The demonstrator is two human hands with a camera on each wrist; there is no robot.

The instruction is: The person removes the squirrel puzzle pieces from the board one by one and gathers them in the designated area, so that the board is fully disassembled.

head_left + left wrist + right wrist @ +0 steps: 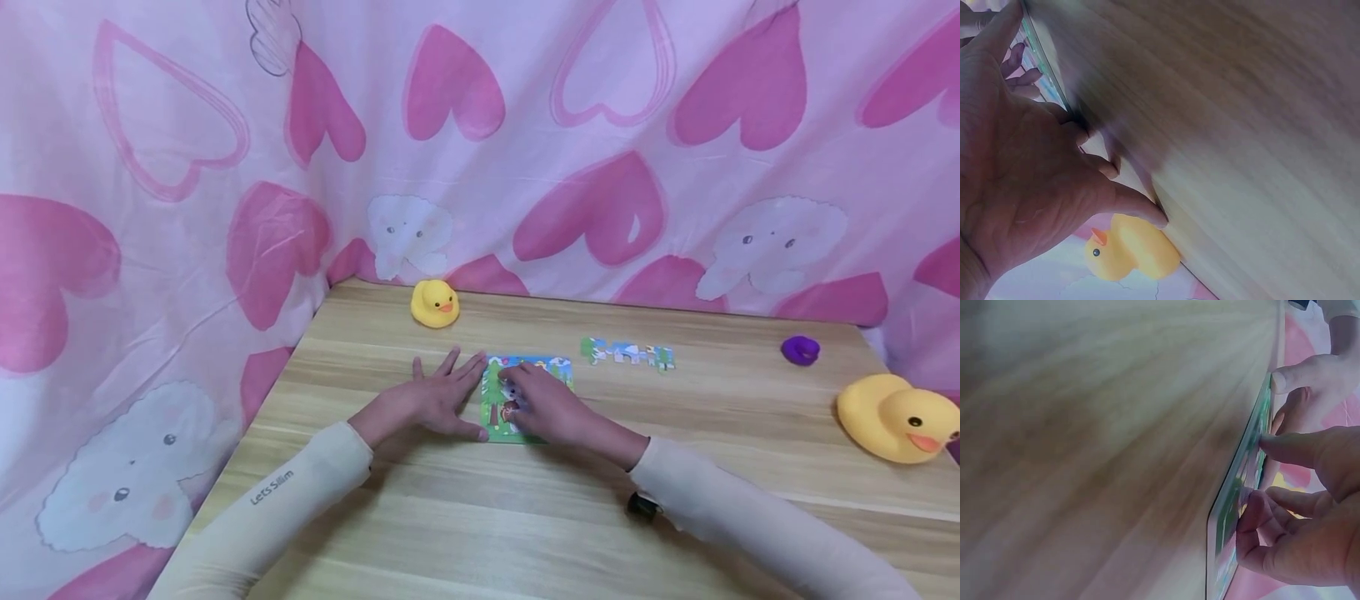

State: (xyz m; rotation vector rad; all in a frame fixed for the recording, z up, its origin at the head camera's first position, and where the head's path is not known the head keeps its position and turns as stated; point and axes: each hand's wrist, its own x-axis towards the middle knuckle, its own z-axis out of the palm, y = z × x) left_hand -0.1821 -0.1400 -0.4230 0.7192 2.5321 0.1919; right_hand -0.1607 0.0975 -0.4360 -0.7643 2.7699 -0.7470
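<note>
Nearest, two cream sleeves run in from the near edge of the wooden surface (465, 517), and both hands meet at a small jigsaw board (558, 369) lying flat near the middle. The left hand (431, 402) lies palm down with its fingers straight and spread, fingertips against the board's left edge, seemingly to brace it so it cannot slide. The right hand (551, 410) rests on top of the board with its fingers curled down onto the picture, apparently pressing or pinching a puzzle piece (510, 390) there (the right wrist view shows fingertips on the board face, but whether they truly grip the piece I cannot tell). That board is directly beneath the right fingers and just beside the left fingertips.

Beyond the right fingers and off to their right, a short strip of joined puzzle pieces (628, 354) lies apart from the board, with bare wood between them. Farther right sit a purple ring-shaped toy (800, 350) and a large rubber duck (896, 418) close to the right edge. Past the left fingers, a small rubber duck (434, 303) stands at the far edge, close against the pink heart-printed cloth (600, 125) that walls the surface at the back and left. Open room lies mostly toward the person.
</note>
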